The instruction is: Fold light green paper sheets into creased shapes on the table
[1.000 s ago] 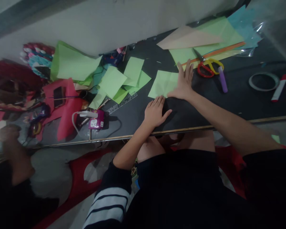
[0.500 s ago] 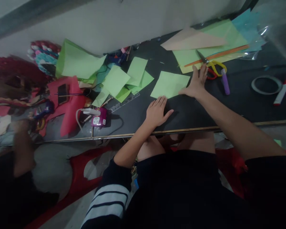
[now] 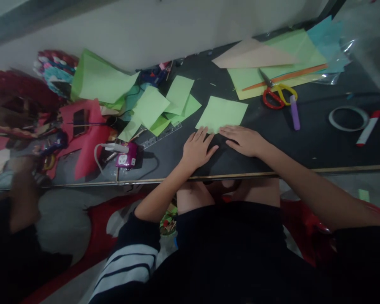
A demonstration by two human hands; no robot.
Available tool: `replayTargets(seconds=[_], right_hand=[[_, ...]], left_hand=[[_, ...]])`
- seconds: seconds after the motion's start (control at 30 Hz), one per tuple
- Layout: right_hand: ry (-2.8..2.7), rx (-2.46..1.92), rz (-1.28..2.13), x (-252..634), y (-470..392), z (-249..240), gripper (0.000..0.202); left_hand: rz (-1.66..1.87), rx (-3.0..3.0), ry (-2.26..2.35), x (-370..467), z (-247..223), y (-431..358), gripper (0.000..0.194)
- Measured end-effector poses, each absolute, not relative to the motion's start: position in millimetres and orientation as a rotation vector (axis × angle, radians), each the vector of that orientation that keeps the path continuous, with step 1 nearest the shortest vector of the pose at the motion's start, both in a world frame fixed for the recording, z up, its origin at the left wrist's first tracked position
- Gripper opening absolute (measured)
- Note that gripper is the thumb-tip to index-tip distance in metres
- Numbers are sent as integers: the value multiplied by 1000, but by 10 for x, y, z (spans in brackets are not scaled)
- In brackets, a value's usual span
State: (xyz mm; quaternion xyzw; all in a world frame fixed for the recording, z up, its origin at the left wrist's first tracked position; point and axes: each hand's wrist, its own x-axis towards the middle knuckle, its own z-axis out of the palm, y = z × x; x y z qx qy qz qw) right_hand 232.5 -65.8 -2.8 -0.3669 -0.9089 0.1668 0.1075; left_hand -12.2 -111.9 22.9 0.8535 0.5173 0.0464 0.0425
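Observation:
A light green sheet of paper (image 3: 223, 112) lies flat on the dark table in front of me. My left hand (image 3: 198, 147) rests palm down with its fingertips on the sheet's near left edge, thumb spread out. At the near edge, my right hand (image 3: 242, 138) lies flat too, its fingertips on the paper close to the left ones. To the right of the sheet are scissors (image 3: 277, 95) with one red and one yellow handle, and a purple capped pen (image 3: 294, 113) touches them.
More green sheets (image 3: 152, 107) overlap a clear ruler (image 3: 161, 137) on the left, near a purple power socket (image 3: 126, 156). Larger coloured sheets (image 3: 272, 55) lie at the back right. A tape roll (image 3: 348, 118) and a white marker (image 3: 369, 128) sit far right. Another person's arm (image 3: 25, 194) is at left.
My right hand has moved left and nearer, from beside the scissors and the paper's right corner to its near edge. My left hand stays at the near left edge.

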Motion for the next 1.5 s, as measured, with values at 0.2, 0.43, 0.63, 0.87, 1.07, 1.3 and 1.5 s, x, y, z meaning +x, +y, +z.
replayTargets(seconds=[0.2, 0.43, 0.63, 0.87, 1.07, 1.3, 1.5], right_hand=[[-2623, -1117, 369, 2258, -720, 15, 53], [-2553, -1143, 427, 2403, -695, 97, 50], [-2524, -1135, 320, 2779, -582, 97, 50], [-2633, -1121, 137, 2541, -574, 167, 39], [-2542, -1111, 267, 2643, -468, 198, 50], [-2453, -922, 514, 2543, -279, 180, 31], [-2198, -1085, 1092, 2576, 128, 80, 17]], left_hand=[[169, 2699, 1474, -231, 271, -1037, 56], [139, 2686, 1191, -73, 127, -913, 66], [190, 2654, 1082, -445, 225, -530, 49], [230, 2663, 1366, -23, 152, -337, 34], [326, 2550, 1162, -166, 57, -40, 52], [434, 2520, 1115, -236, -27, 14, 35], [452, 2532, 1072, -234, -14, -53, 39]])
